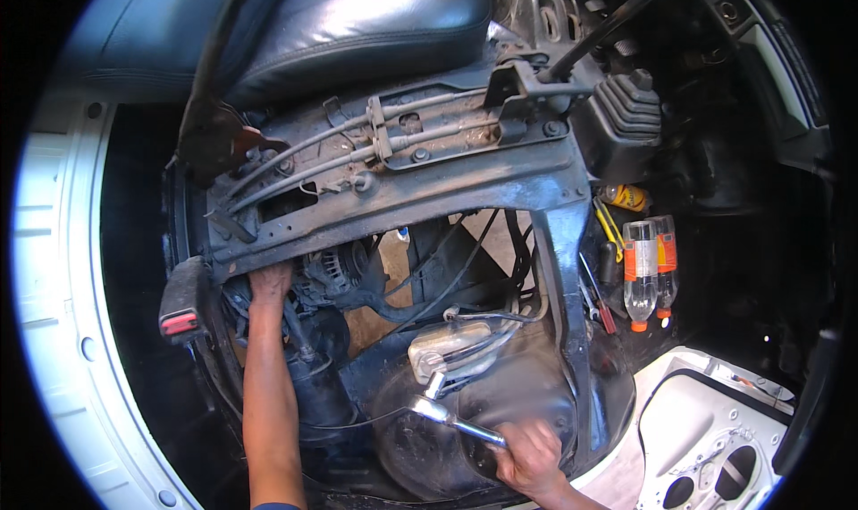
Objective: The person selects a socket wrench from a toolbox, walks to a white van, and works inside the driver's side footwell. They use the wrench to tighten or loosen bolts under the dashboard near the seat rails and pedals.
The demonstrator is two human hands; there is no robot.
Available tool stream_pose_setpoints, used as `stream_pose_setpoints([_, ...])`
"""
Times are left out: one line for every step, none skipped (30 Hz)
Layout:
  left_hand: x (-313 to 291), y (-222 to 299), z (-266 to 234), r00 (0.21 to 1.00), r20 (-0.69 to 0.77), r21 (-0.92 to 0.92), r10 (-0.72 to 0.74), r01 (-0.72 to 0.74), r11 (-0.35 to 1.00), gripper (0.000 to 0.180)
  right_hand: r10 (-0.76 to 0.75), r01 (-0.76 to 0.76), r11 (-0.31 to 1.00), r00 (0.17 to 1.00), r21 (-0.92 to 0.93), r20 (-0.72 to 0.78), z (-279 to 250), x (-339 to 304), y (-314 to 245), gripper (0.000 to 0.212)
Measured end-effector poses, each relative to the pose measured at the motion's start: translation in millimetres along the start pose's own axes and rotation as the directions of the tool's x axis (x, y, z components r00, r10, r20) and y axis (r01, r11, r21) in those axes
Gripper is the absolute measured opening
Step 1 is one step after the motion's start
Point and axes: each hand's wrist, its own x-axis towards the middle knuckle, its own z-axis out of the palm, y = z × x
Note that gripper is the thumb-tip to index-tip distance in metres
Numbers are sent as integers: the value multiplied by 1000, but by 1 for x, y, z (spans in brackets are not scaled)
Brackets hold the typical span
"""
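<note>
My right hand (532, 455) is closed round the handle of a chrome ratchet wrench (465, 426). A short socket piece on the ratchet's head points up, in front of a dirty whitish plastic reservoir (424, 349). Below the tool lies a rounded black housing (407, 429). Deep in the engine opening, my left hand (271, 282) reaches under the dark metal cross frame (402, 193). Its fingers are hidden there, beside an alternator (335, 267). A dark cylinder (326, 398) sits just right of my left forearm.
Two cables (335, 152) run along the cross frame. A black seat (384, 27) is tipped up behind it. To the right lie plastic bottles (640, 273), yellow-handled pliers (608, 228) and a screwdriver (607, 318). A seat-belt buckle (181, 320) sticks up at left; an opened door panel (706, 438) stands lower right.
</note>
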Motion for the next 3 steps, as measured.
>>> stream_pose_setpoints([-6,-6,0,999,46,-84,2,2,996,48,3,-3,1000,1000,-3,10,0,0,0,16])
stream_pose_setpoints([-6,-17,1,998,52,-294,-42,56,954,52,4,-4,1000,1000,-7,20,1,0,1,16])
stream_pose_setpoints([-63,-26,-8,988,134,-247,-74,105,963,52,9,-9,1000,1000,-12,20,2,-1,2,17])
